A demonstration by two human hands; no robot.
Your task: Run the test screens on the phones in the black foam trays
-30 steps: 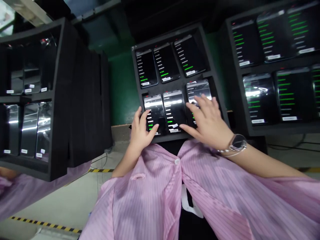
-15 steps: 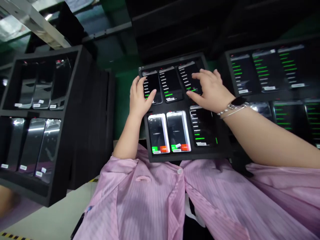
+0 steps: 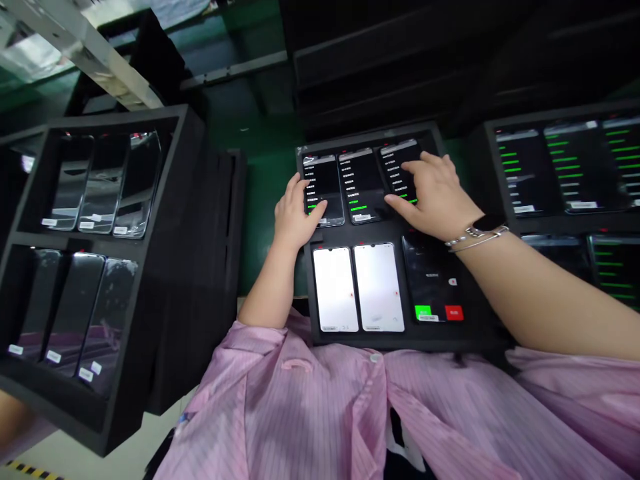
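Observation:
A black foam tray (image 3: 367,235) in front of me holds several phones in two rows. My left hand (image 3: 296,215) rests at its left edge, fingers apart, with fingertips and thumb over the upper-left phone (image 3: 334,190). Over the upper-right phone (image 3: 396,175) is my right hand (image 3: 434,193), its thumb and fingers spread. The upper-middle phone (image 3: 364,183) shows a list with green lines. Below, the lower-left phone (image 3: 336,290) and lower-middle phone (image 3: 379,287) have white screens. The lower-right phone (image 3: 433,280) shows a green and a red button.
On the left, another tray (image 3: 125,250) of dark-screened phones is tilted, with part of a person's arm (image 3: 15,417) beside it. A further tray (image 3: 545,225) at the right holds phones with green-lined lists. Black trays (image 3: 233,220) stand stacked near the left tray.
The two lower phones at left and middle turned from dark screens to white. The lower-right screen went from a list to green and red buttons. The whole view shifted; both hands stay over the tray.

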